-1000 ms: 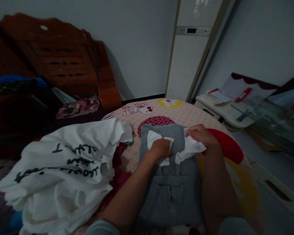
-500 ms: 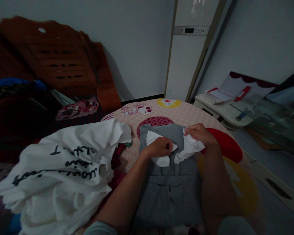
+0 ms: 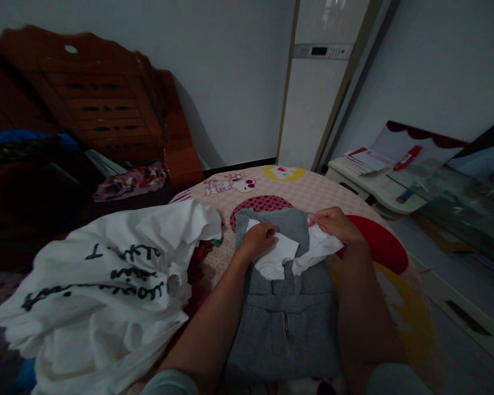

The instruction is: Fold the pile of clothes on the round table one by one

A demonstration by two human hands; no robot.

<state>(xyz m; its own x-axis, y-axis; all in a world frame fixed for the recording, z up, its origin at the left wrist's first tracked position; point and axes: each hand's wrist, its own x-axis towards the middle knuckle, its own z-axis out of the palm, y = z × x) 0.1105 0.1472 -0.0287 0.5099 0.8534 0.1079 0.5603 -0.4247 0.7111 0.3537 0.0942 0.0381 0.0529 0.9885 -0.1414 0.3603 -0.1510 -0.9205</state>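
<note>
A grey garment with white sleeves [image 3: 274, 258] lies flat on a round table, its ribbed grey part [image 3: 288, 329] toward me with a dark zip or cord in the middle. Over the left white sleeve, which is folded inward, rests my left hand [image 3: 260, 241], its fingers loosely curved and the thumb apart from them. At the garment's upper right, my right hand [image 3: 338, 225] pinches the other white sleeve [image 3: 318, 244] near the shoulder. Left of the garment, a crumpled white shirt [image 3: 107, 285] with black lettering is heaped up.
A patterned pink cloth [image 3: 226, 258] covers the table. Behind on the left stands a carved wooden seat [image 3: 94, 99] with fabric on it. A tall white cabinet unit [image 3: 313, 104] is at the back. On the right, papers [image 3: 366, 159] lie on a white stand beside a glass surface [image 3: 448, 203].
My left hand has let go of the white sleeve's end and moved up and left; that sleeve now lies flatter across the grey garment. My right hand stays in place on its sleeve.
</note>
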